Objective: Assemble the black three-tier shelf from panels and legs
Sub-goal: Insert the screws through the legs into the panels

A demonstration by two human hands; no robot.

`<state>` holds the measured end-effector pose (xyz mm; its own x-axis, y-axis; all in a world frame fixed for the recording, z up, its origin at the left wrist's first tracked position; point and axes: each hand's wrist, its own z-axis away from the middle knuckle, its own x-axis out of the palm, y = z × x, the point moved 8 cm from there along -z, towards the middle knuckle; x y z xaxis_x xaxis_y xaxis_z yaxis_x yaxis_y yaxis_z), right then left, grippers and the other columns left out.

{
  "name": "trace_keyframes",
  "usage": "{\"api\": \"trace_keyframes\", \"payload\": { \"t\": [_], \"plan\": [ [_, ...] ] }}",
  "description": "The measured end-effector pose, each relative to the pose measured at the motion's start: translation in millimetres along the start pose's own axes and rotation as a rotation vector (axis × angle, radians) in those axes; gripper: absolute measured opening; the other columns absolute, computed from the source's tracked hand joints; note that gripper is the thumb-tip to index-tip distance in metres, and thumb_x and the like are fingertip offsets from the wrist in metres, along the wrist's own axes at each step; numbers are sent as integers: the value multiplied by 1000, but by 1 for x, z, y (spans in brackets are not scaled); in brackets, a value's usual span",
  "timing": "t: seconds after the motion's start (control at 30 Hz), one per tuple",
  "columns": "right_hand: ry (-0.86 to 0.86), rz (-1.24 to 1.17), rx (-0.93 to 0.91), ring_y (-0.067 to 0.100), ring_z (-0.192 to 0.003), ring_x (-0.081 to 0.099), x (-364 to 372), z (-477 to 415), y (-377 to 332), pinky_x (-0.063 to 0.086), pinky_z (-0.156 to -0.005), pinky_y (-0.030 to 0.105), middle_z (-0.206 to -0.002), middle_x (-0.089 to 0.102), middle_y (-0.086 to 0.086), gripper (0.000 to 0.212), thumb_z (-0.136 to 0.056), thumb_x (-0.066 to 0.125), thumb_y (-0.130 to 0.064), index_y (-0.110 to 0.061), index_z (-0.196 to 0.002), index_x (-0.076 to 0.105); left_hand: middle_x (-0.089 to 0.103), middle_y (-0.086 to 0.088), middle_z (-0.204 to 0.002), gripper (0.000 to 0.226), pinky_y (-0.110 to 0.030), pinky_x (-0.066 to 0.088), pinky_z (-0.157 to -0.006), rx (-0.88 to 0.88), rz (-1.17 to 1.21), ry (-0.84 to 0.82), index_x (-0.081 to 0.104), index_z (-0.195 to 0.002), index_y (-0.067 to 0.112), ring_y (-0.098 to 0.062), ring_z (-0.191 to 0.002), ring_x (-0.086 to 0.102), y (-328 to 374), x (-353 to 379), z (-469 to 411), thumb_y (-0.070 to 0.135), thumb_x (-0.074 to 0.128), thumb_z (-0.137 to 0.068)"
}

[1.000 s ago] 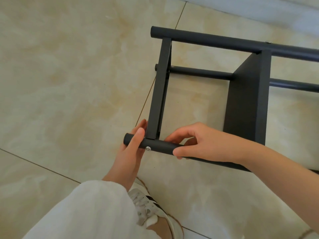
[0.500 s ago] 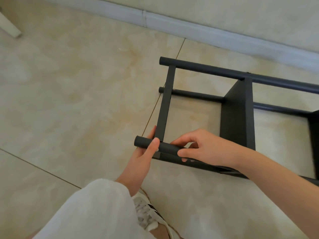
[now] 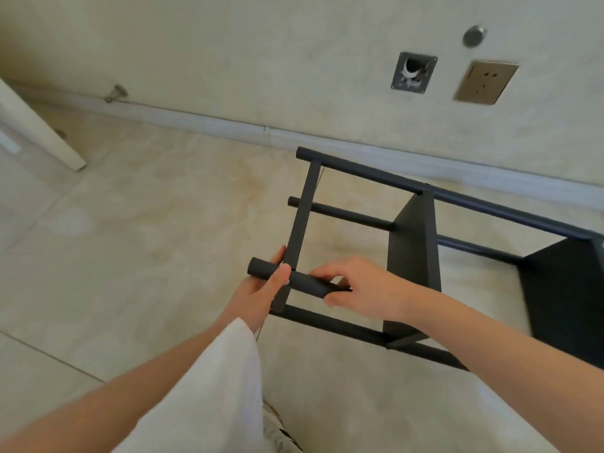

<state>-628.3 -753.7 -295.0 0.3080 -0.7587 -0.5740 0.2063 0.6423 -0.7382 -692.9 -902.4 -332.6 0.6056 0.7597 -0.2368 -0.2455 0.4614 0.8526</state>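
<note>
The black shelf [image 3: 411, 243] lies on its side on the tiled floor, its panels standing edge-up between long round legs. A short black leg tube [image 3: 305, 282] sits at the near left corner, against the thin end panel [image 3: 302, 220]. My left hand [image 3: 258, 294] grips the tube from below, thumb over its top near the free end. My right hand [image 3: 359, 286] pinches the tube's right part between thumb and fingers. The tube's right end is hidden by my right hand.
A wall with a white skirting board [image 3: 268, 138] runs close behind the shelf. A socket plate [image 3: 485, 81] and a square fitting [image 3: 413, 73] are on the wall. A white door edge [image 3: 39, 135] stands at the far left. My white trouser leg [image 3: 212, 387] fills the foreground.
The view has tilted upward, bringing the wall, socket and door into sight. Both hands keep hold of the near leg tube, which looks lifted a little off the lower leg.
</note>
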Motion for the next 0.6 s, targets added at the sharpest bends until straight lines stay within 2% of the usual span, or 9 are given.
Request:
{"api": "trace_keyframes", "payload": {
  "t": [0.07,0.13,0.23,0.33,0.47,0.5,0.6],
  "plan": [
    [42,17,-22,-5,-92,55,-18,5,-14,38,-80,5,-108,60,-18,38,-95,62,-14,-25,-132,61,64,31,-116,50,-25,38,-100,73,-31,-44,44,-129,68,-6,-123,56,32,-3,4,72,47,-79],
    [85,35,-39,2,-97,57,-36,11,-28,41,-88,10,-113,62,-13,39,-95,61,-14,-23,-134,60,63,25,-123,69,-33,38,-105,124,-62,-54,41,-144,57,-6,-123,55,61,-6,8,73,47,-77],
    [143,49,-70,10,-107,58,-62,24,-48,44,-96,20,-121,64,-6,39,-96,61,-13,-21,-134,59,63,21,-122,62,-37,41,-102,193,-105,-12,39,-149,50,-5,-117,55,100,-11,15,65,48,-90],
    [193,68,-96,12,-110,59,-83,39,-66,46,-98,22,-125,64,-3,41,-95,62,-13,-18,-135,58,64,20,-115,53,-26,43,-85,253,-125,42,42,-148,49,1,-105,56,135,-13,27,57,50,-96],
    [276,79,-131,5,-107,57,-108,61,-87,45,-83,6,-124,62,-5,41,-95,64,-15,-19,-135,57,63,22,-110,51,-23,40,-89,318,-126,101,47,-146,49,5,-101,53,177,-14,48,55,56,-96],
    [292,76,-139,6,-106,58,-114,67,-93,46,-85,8,-123,62,-5,41,-94,64,-15,-20,-134,56,62,24,-109,51,-20,38,-85,336,-132,111,47,-145,48,7,-100,52,188,-14,53,55,56,-96],
    [329,53,-167,9,-105,61,-128,86,-110,53,-96,26,-119,61,-6,39,-94,65,-17,-23,-131,56,65,21,-110,52,-17,35,-80,386,-146,134,47,-146,47,8,-96,53,217,-14,71,53,58,-96]
  ]
}}
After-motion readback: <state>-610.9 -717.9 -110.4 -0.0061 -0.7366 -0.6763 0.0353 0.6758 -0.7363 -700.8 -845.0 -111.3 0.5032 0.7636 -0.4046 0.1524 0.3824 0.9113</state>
